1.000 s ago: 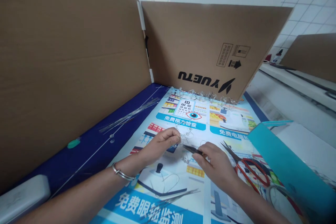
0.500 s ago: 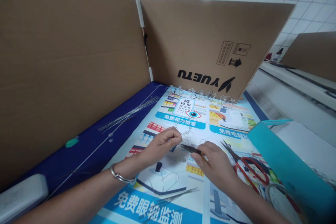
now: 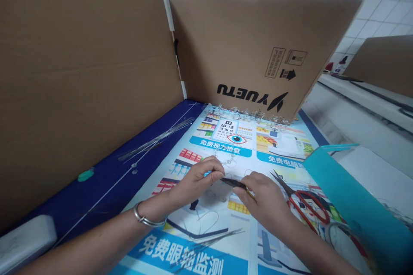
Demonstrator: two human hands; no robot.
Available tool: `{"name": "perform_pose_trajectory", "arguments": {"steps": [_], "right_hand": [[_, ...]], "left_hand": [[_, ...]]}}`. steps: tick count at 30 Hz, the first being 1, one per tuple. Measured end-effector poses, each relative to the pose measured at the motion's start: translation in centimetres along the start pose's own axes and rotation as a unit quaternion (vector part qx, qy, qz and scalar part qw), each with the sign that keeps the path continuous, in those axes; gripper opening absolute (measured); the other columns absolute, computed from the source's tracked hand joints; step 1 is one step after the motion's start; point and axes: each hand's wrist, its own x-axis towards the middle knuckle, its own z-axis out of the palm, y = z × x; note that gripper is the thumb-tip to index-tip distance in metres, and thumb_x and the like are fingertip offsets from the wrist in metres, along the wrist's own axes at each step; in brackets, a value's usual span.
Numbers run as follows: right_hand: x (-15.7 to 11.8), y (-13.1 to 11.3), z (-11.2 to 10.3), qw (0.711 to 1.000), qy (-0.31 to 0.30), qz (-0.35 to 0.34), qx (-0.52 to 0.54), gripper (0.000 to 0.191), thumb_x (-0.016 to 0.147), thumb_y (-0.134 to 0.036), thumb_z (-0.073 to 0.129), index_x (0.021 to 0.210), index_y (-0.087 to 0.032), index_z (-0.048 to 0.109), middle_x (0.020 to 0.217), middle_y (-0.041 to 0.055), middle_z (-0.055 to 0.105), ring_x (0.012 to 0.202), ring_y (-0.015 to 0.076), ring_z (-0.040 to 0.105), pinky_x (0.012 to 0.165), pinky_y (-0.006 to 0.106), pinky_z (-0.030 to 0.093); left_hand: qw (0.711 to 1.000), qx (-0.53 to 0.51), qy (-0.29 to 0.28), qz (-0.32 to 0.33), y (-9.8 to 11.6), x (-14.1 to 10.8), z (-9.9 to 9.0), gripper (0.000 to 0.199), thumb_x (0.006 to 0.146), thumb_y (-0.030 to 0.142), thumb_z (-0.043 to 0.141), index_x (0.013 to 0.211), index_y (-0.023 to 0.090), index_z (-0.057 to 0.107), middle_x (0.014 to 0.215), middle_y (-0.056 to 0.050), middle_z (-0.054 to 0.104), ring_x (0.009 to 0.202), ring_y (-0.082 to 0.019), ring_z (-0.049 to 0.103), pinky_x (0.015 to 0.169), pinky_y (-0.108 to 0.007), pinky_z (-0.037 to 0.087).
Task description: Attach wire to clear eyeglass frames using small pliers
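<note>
Over the printed poster (image 3: 238, 150), the left hand (image 3: 198, 180) has its fingers pinched shut on something small (too tiny to make out), while the right hand's (image 3: 264, 201) fingers grip slim black pliers (image 3: 234, 183).

Left hand (image 3: 200, 180) pinched closed, right hand (image 3: 266, 200) curled in a grip, both forearms (image 3: 97, 234) angled inward

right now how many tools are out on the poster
2: narrow black pliers pinched in the right hand, and red-handled scissors lying just right of that hand. Others could be hidden under the hands or the teal folder.
</note>
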Motion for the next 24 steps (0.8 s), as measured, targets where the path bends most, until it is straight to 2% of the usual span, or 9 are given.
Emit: {"name": "perform_pose_trajectory", "arguments": {"steps": [16, 24], "right_hand": [[0.01, -0.13, -0.25, 0.999, 0.002, -0.008, -0.038, 0.031, 0.087, -0.043, 0.037, 0.080, -0.022, 0.058, 0.080, 0.0033, 0.058, 0.077, 0.0162, 0.051, 0.067, 0.026, 0.030], [-0.20, -0.02, 0.41, 0.999, 0.031, 0.009, -0.028, 0.030, 0.086, -0.043, 0.038, 0.079, -0.021, 0.056, 0.080, 0.0031, 0.056, 0.077, 0.0162, 0.050, 0.066, 0.026, 0.031]], "left_hand": [[0.998, 0.060, -0.001, 0.018, 0.27, -0.20, 0.22, 0.015, 0.086, 0.022, 0.044, 0.075, 0.015, 0.051, 0.074, -0.001, 0.051, 0.072, -0.011, 0.047, 0.069, -0.023, 0.036], [0.996, 0.073, 0.037, -0.027, 0.02, -0.16, 0.01, 0.017, 0.087, 0.026, 0.041, 0.078, 0.015, 0.051, 0.075, -0.001, 0.052, 0.071, -0.011, 0.047, 0.067, -0.022, 0.037]]}}
